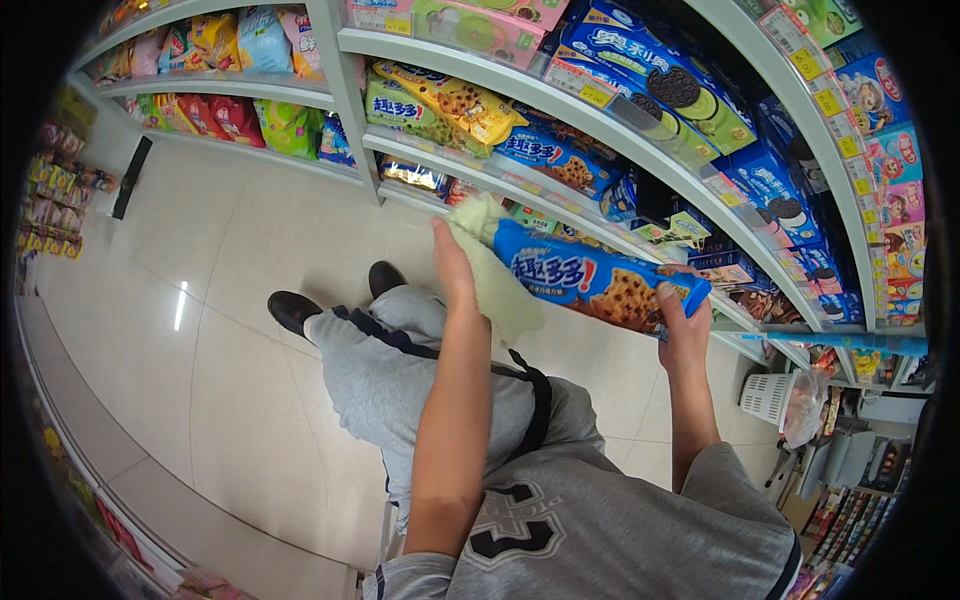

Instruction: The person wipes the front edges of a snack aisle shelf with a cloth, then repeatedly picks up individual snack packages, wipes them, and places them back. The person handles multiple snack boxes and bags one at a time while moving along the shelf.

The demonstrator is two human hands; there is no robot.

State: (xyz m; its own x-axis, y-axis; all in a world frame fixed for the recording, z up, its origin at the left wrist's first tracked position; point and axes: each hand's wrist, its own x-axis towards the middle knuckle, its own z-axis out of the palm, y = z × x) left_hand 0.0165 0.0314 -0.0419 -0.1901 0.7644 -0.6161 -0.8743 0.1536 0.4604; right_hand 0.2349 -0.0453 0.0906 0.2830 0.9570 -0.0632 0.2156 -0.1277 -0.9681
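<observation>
A long blue packet of chocolate chip cookies [580, 272] is held up in front of the shelves, tilted down a little to the right. My right hand [686, 322] grips its right end, thumb on the front. My left hand [455, 262] is closed on a pale yellow-green cloth [505, 290], which lies against the packet's left end and hangs down below it. That end of the packet is partly covered by the cloth. Most fingers of my left hand are hidden behind the cloth.
A shelf unit [450, 162] beyond my hands carries yellow cookie bags [455, 100] and blue cookie boxes [670, 80]. Snack bags [215, 40] fill the shelves at far left. A white basket [768, 398] stands at right. Light floor tiles [240, 380] lie below, with a low ledge [130, 450] at left.
</observation>
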